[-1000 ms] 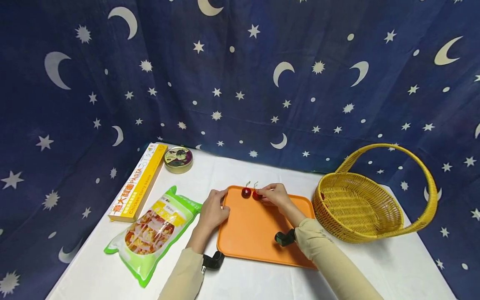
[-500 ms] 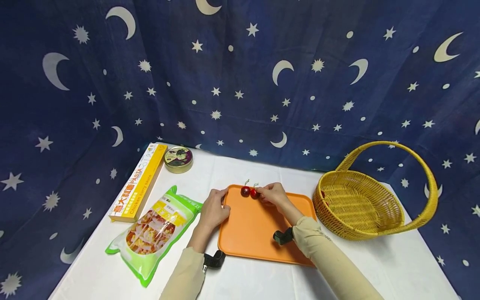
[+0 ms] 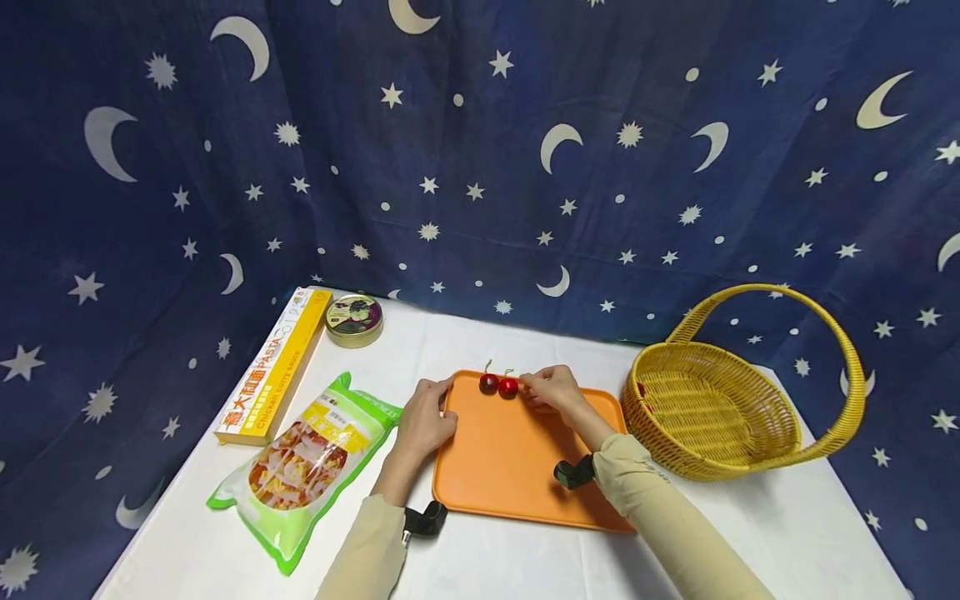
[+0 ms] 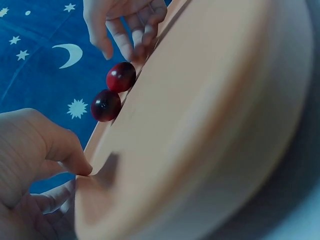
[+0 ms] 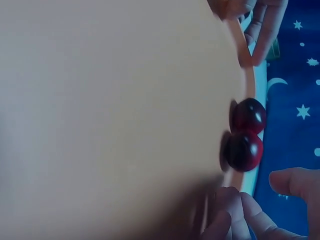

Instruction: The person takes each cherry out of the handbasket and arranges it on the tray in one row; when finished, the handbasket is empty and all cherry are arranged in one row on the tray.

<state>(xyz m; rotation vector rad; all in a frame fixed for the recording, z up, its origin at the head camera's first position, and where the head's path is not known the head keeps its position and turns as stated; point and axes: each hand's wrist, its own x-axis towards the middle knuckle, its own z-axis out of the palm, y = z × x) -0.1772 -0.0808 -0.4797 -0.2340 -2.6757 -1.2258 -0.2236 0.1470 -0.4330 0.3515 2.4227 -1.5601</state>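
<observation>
Two dark red cherries with stems, a left cherry [image 3: 489,383] and a right cherry [image 3: 508,387], sit side by side along the far rim of an orange tray [image 3: 517,467]. They touch each other in the right wrist view. My left hand [image 3: 426,421] pinches the tray's far left corner, thumb [image 4: 75,155] on the rim and the other fingers outside it. Just right of the cherries is my right hand [image 3: 558,392], its thumb [image 5: 295,181] apart from the fingers and nothing between them. A small gap separates it from the right cherry [image 5: 244,151].
A yellow wicker basket [image 3: 705,467] with a tall handle stands right of the tray, a bit of red inside its left wall. To the left lie a green-edged food bag [image 3: 303,471], a pasta box [image 3: 277,367] and a round tin [image 3: 354,321]. A starry curtain [image 3: 480,150] hangs behind.
My right hand has let go of the right cherry and drawn slightly right. That cherry has moved left, up against the other one. The left hand has stayed at the tray corner.
</observation>
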